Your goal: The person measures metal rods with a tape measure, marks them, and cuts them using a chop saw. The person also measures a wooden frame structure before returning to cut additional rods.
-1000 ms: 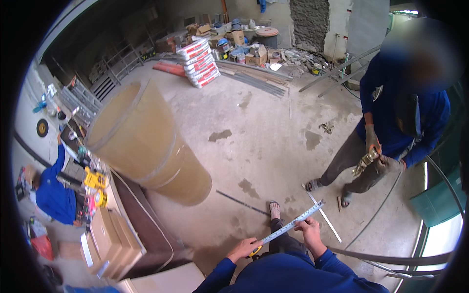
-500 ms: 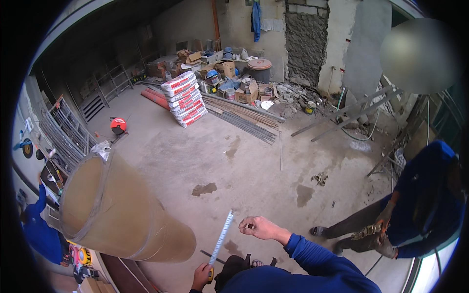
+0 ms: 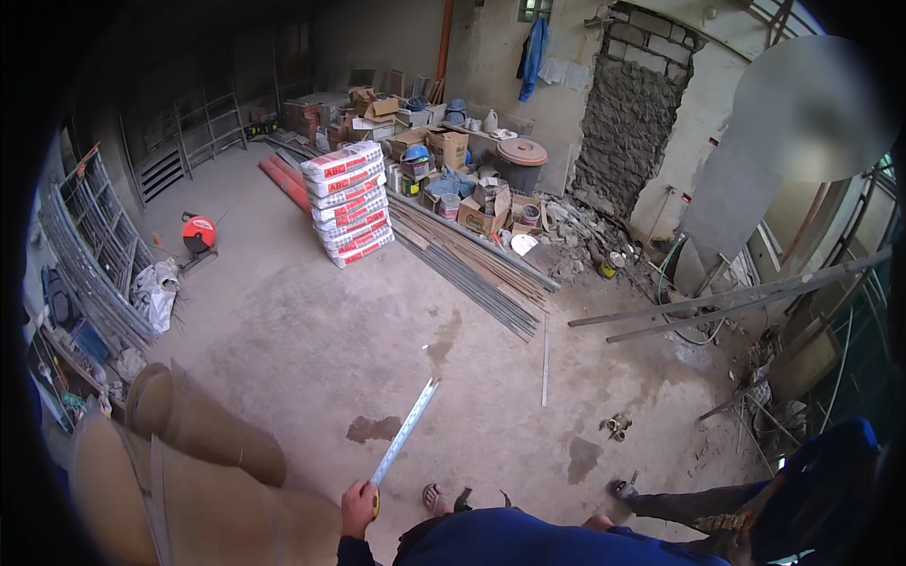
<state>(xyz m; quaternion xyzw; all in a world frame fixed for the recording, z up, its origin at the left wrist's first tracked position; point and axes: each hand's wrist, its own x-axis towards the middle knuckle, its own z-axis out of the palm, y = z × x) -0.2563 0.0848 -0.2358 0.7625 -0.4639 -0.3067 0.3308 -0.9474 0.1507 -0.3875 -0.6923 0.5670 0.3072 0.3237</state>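
Observation:
My left hand [image 3: 357, 509] is closed around a yellow tape measure [image 3: 377, 503], low in the head view. Its pale blade [image 3: 406, 430] sticks out, slanting up and right over the concrete floor. Of my right hand [image 3: 596, 522] only a small patch shows above my blue clothing; its fingers are hidden. Close to my left hand, large brown cylinders [image 3: 236, 500] fill the lower left.
A co-worker in blue [image 3: 821, 491] stands at the right, near metal couplers [image 3: 618, 426] on the floor. Farther off are stacked cement bags [image 3: 347, 203], long bars [image 3: 472, 269], a red cut-off saw [image 3: 198, 236], a lidded bin [image 3: 520, 162] and slanting poles [image 3: 717, 302].
The view has shifted, and the brown cylinders appear lower and farther left. My right hand has dropped from beside the blade tip to near my body. My left hand still holds the tape measure.

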